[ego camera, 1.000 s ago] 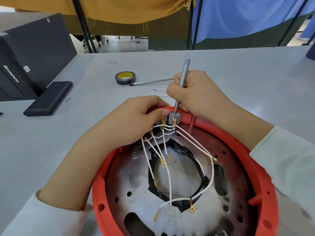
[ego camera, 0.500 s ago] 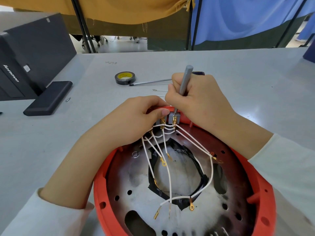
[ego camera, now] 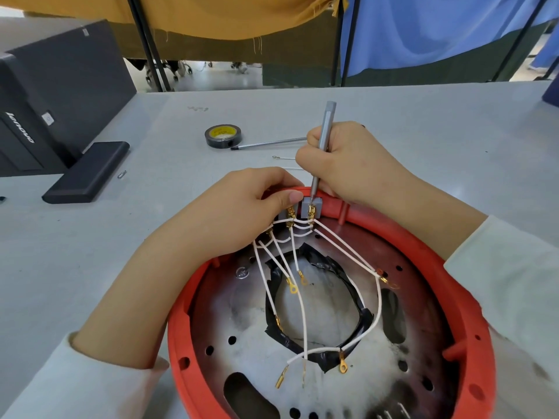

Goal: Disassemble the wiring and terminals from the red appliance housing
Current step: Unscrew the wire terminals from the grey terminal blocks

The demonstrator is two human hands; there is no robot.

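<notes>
Gripping a slim grey screwdriver (ego camera: 325, 131) in our right hand (ego camera: 348, 164), fingers curled round its shaft, we hold it nearly upright with its tip down on a small grey terminal block (ego camera: 311, 204) at the far rim of the red housing (ego camera: 472, 297). Our left hand (ego camera: 242, 207) curls over that same stretch of rim just beside the block, its thumb pressed against the block's near side and its fingers hidden over the edge, so we cannot tell exactly what they catch. From the block a fan of white wires (ego camera: 302, 297) spreads toward us across the dark perforated plate (ego camera: 242, 343) inside the housing, each wire ending in a small gold terminal (ego camera: 292, 288), some ring-shaped and lying loose over an opening edged with black tape (ego camera: 329, 355). The housing sits on the grey table (ego camera: 423, 122) right in front of us, both white sleeves (ego camera: 514, 267) reaching around it. Farther out on the table lie a roll of black tape with a yellow core (ego camera: 223, 136), a thin metal rod (ego camera: 269, 143) just beside it, and one short loose wire (ego camera: 282, 158) near our right hand. At the left stand a black computer case (ego camera: 60, 86) and a flat black slab (ego camera: 86, 172) with a tiny metal piece (ego camera: 122, 175) beside it.
</notes>
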